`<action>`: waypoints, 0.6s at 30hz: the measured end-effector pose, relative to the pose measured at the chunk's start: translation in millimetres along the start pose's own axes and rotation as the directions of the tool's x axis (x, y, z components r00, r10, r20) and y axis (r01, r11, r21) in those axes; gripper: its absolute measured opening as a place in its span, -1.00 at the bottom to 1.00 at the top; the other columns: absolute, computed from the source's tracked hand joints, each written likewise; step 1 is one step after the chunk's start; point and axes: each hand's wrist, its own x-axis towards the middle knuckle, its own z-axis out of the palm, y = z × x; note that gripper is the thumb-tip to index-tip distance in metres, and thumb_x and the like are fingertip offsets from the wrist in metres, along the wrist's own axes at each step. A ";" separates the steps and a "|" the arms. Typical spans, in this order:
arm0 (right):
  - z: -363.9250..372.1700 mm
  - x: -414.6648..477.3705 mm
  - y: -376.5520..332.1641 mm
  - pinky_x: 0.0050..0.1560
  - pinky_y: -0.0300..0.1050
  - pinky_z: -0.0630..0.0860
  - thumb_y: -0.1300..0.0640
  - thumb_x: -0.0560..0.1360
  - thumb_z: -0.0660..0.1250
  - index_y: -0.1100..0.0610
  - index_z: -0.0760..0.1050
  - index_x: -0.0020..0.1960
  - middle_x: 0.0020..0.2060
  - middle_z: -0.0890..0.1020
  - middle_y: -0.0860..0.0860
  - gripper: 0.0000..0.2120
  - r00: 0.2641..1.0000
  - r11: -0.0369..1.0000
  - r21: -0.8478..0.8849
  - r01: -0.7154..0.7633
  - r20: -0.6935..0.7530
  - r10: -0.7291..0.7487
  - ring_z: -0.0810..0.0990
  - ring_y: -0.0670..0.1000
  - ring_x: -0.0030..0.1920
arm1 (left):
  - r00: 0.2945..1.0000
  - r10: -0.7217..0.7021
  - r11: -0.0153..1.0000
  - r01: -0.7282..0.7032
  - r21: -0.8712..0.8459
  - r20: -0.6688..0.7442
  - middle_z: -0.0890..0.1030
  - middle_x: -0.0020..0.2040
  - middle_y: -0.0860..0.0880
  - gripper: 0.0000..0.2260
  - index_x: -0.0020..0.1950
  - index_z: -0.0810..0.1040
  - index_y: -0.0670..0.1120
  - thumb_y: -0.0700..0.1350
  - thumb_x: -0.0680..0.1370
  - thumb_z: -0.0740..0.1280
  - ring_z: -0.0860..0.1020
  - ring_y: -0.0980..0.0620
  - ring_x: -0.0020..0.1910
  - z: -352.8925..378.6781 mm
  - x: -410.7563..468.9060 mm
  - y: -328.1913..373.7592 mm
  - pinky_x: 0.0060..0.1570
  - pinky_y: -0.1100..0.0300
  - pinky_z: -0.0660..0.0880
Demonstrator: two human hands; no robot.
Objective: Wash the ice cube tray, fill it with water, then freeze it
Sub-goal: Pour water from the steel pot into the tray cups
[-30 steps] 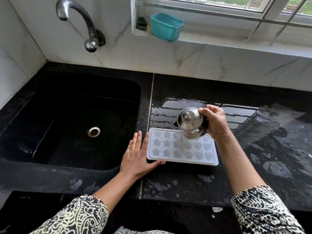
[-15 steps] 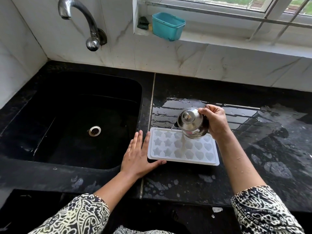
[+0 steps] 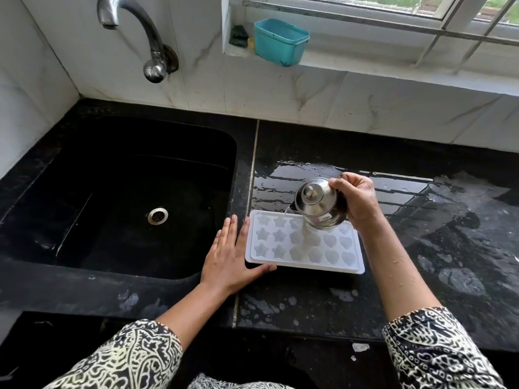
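The right hand [image 3: 356, 200] is still gripping the tilted steel lidded pot [image 3: 318, 203], now trickling water into the white plastic ice cube tray [image 3: 304, 245] resting on the wet black surface [image 3: 421, 248]; the left hand [image 3: 233, 256], flat and unclenched, is bracing it. Filling is progressing.

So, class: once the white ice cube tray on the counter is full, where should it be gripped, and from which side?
Grip the ice cube tray by its flat rim at both short ends, one hand coming in from each side. It lies flat with open moulds on top, so level, two-handed support probably spills least.
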 end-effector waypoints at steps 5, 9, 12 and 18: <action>0.6 -1.6 -0.7 -0.47 -0.25 0.30 0.13 0.35 0.37 0.02 0.33 -0.55 -0.57 0.37 -0.09 -0.65 1.000 1.000 0.001 0.008 0.002 -0.008 0.32 -0.12 -0.52 | 1.000 0.001 1.000 -0.001 0.007 0.004 -0.29 0.56 -0.09 0.10 0.54 -0.37 0.01 0.65 0.22 -0.14 -0.34 0.00 0.52 -0.6 -0.1 0.1 0.50 0.08 -0.26; 0.8 -1.7 -0.4 -0.45 -0.23 0.30 0.17 0.38 0.37 0.02 0.33 -0.54 -0.57 0.37 -0.09 -0.63 1.000 1.000 0.004 0.012 0.001 -0.012 0.33 -0.12 -0.52 | 1.000 0.004 1.000 -0.004 0.007 0.000 -0.29 0.56 -0.09 0.11 0.54 -0.37 0.01 0.65 0.21 -0.16 -0.34 0.00 0.52 -0.7 -0.2 0.1 0.49 0.09 -0.28; 1.5 -1.7 -1.0 -0.47 -0.25 0.30 0.15 0.35 0.37 0.02 0.32 -0.52 -0.57 0.37 -0.08 -0.66 1.000 1.000 0.012 0.011 0.004 -0.011 0.32 -0.11 -0.52 | 1.000 0.003 1.000 -0.003 -0.002 -0.001 -0.29 0.56 -0.09 0.11 0.54 -0.37 0.02 0.65 0.20 -0.16 -0.34 0.00 0.52 -0.6 -0.5 -0.1 0.49 0.09 -0.27; 0.2 0.4 2.3 -0.47 -0.26 0.30 0.20 0.41 0.37 0.02 0.31 -0.52 -0.56 0.37 -0.07 -0.61 1.000 0.998 0.056 0.007 0.007 -0.007 0.33 -0.11 -0.51 | 1.000 0.001 1.000 -0.001 -0.007 -0.001 -0.29 0.56 -0.08 0.11 0.54 -0.36 0.02 0.65 0.20 -0.14 -0.34 0.01 0.52 -1.1 -0.7 0.3 0.48 0.09 -0.28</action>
